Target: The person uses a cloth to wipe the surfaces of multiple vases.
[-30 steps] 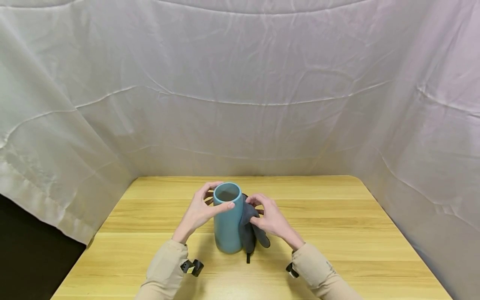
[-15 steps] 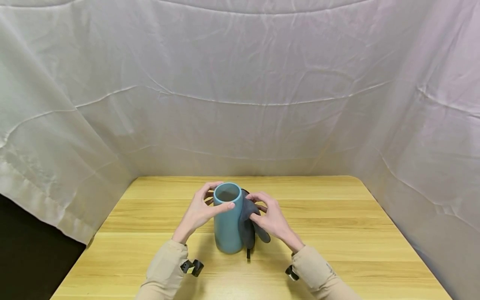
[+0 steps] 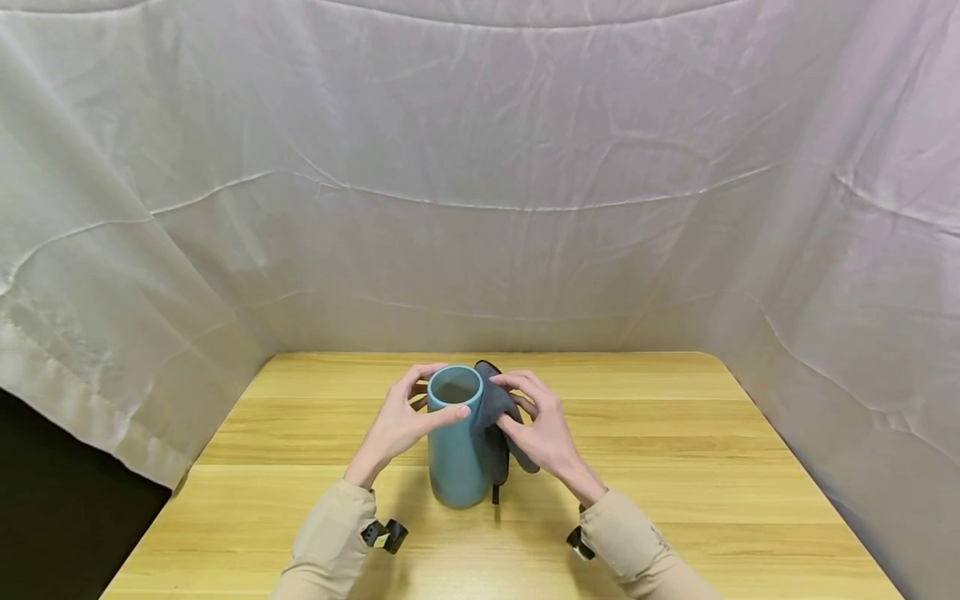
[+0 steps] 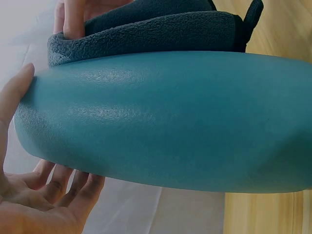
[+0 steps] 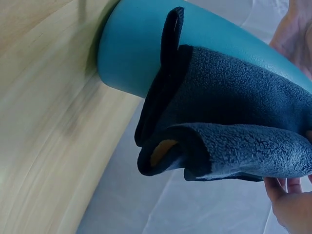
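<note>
A tall teal vase (image 3: 456, 467) stands upright on the wooden table, its round mouth facing up. My left hand (image 3: 397, 421) grips it near the rim, thumb across the front and fingers around the far left side. Against the vase's right side hangs a dark grey cloth (image 3: 492, 450) with a black edge and a small hanging loop (image 5: 171, 34). My right hand (image 3: 542, 425) pinches the bunched cloth and holds it to the vase wall. In the left wrist view the fuzzy cloth (image 4: 161, 36) lies along the vase (image 4: 170, 122). Some right fingertips are hidden behind the cloth.
The light wooden table (image 3: 675, 483) spreads around the vase. Pale grey curtains (image 3: 480, 250) hang behind it and on both sides. A dark area (image 3: 67, 500) shows beyond the table at the lower left.
My right hand has moved slightly upward and the cloth has risen along the vase's right side, its loop now higher above the table. The left hand and the vase have stayed put.
</note>
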### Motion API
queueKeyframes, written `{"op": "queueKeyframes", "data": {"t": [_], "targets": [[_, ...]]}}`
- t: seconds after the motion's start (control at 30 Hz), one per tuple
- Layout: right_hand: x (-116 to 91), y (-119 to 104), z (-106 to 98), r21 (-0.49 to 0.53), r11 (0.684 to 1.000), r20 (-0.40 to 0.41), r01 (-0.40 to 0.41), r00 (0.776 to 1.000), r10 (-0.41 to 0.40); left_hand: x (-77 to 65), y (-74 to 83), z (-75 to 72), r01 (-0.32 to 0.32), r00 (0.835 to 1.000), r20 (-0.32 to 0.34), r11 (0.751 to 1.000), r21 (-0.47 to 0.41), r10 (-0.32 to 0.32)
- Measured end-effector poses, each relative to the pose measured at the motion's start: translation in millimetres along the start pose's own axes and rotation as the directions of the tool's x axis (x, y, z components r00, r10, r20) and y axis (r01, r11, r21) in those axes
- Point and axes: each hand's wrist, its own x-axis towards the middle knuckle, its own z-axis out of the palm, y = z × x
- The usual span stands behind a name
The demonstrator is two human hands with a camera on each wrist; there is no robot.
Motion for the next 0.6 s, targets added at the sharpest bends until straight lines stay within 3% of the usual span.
{"op": "queueKeyframes", "data": {"t": [0.33, 0.6], "targets": [[-2, 2, -5, -0.105, 0.992, 0.059, -0.072, 0.995, 0.079, 0.8, -0.6, 0.1, -0.006, 1.0, 0.002, 1.0, 0.0, 0.006], [-5, 12, -7, -0.217, 0.959, 0.167, -0.18, 0.962, 0.218, 0.0, -1.4, -0.1, 0.008, 1.0, -0.001, 1.0, -0.002, -0.008]]}}
